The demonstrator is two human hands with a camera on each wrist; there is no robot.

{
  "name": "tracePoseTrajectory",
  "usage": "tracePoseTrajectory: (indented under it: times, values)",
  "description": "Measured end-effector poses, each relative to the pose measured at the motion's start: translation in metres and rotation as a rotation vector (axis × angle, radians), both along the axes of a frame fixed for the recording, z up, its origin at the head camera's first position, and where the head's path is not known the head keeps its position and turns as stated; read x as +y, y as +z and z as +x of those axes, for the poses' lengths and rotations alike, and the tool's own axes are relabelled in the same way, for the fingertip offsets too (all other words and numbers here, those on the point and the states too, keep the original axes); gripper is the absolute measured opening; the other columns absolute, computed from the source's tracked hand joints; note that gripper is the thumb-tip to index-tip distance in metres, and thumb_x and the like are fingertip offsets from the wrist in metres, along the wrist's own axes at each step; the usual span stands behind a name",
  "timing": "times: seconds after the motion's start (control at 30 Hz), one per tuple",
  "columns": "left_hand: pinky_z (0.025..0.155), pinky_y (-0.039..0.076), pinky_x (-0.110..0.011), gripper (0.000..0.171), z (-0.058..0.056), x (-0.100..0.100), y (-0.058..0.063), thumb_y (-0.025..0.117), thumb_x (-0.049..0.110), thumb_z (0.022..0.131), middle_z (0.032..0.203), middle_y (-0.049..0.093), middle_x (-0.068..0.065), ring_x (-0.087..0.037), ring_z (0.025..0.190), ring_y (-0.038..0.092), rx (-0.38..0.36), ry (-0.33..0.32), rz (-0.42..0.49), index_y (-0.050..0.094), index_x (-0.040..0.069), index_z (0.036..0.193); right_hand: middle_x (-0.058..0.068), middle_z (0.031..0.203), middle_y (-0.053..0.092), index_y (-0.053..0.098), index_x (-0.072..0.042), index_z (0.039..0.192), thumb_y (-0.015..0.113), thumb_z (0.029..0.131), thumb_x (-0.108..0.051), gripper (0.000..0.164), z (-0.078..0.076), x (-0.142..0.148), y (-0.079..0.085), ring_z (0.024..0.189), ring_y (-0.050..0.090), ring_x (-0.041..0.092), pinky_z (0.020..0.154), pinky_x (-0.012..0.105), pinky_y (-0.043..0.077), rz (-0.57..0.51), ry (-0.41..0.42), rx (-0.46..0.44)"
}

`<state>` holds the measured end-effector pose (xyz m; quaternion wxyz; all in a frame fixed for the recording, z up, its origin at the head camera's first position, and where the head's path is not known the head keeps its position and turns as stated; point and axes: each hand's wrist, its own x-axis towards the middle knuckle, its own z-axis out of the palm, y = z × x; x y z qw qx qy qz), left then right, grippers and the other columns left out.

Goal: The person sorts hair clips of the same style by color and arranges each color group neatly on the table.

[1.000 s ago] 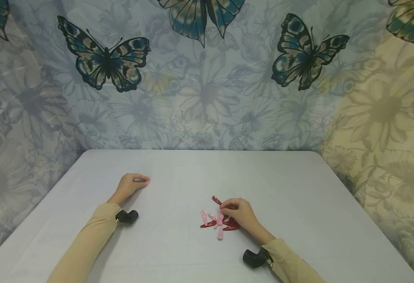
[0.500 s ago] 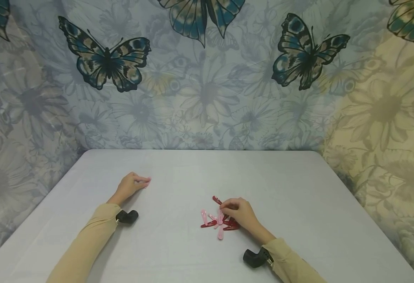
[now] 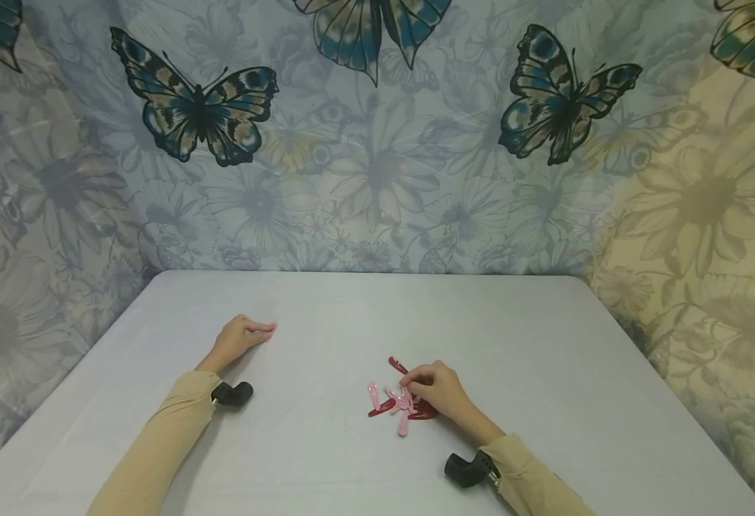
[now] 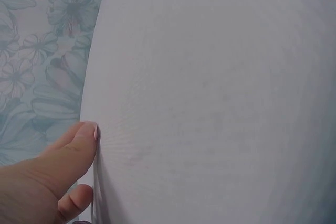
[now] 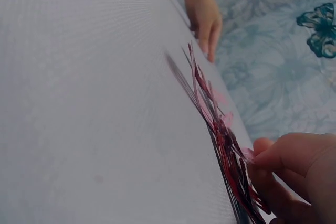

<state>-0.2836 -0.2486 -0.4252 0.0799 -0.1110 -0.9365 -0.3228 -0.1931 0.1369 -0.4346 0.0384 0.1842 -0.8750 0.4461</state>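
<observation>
Pink and red snap hair clips lie in a loose pile on the white table (image 3: 326, 459). My right hand (image 3: 438, 390) is over the pile's right side, pinching a pink hair clip (image 5: 248, 154) between thumb and fingertip. A red hair clip (image 3: 397, 365) juts out at the back, another red clip (image 3: 381, 408) lies to the left, and a pink clip (image 3: 403, 426) points forward. The right hand hides part of the pile. Further left and back, my left hand (image 3: 238, 338) rests with its fingers stretched out and tips together; I see nothing held there.
Each wrist wears a black camera, one on the left (image 3: 233, 394) and one on the right (image 3: 469, 470). A wall hanging (image 3: 377, 172) with butterflies and flowers stands behind the table's far edge.
The pink clips beneath my right fingertips have shifted slightly in the pile. My left fingers have drawn flatter together, narrowing the gap between thumb and fingers. Both arms stay in place.
</observation>
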Motion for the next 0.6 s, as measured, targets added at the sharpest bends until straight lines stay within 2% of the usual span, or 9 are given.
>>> tracePoseTrajectory:
  times: [0.17,0.37,0.6]
  values:
    - [0.058,0.035,-0.034,0.022,-0.0002,0.0007,0.0008,0.069,0.015,0.078,0.077,0.050,-0.009,-0.021,0.065,0.043,-0.003,0.000,0.000,0.068,0.003,0.096,-0.009,0.069,0.057,0.070,-0.009,0.080,0.072,0.074,-0.008,0.006,0.0003,0.0020,0.0006,0.071,0.042,0.013,0.065,0.030,0.032,-0.018,0.031,-0.007]
    - [0.060,0.036,-0.035,0.023,0.0012,0.0004,0.0005,0.069,0.016,0.079,0.079,0.051,-0.010,-0.023,0.068,0.046,-0.006,-0.010,-0.003,0.068,0.003,0.097,0.000,0.073,0.059,0.063,0.000,0.089,0.072,0.073,-0.003,0.019,0.0004,0.0029,0.0000,0.064,0.050,0.011,0.058,0.023,0.041,-0.138,0.063,-0.053]
    - [0.059,0.035,-0.033,0.024,0.0014,0.0006,-0.0003,0.069,0.017,0.079,0.078,0.051,-0.009,-0.021,0.067,0.044,-0.005,-0.007,-0.001,0.068,0.003,0.098,-0.001,0.069,0.058,0.066,-0.002,0.084,0.071,0.077,-0.011,0.013,0.0001,0.0049,0.0004,0.058,0.048,0.009,0.051,0.023,0.041,-0.134,0.066,-0.111]
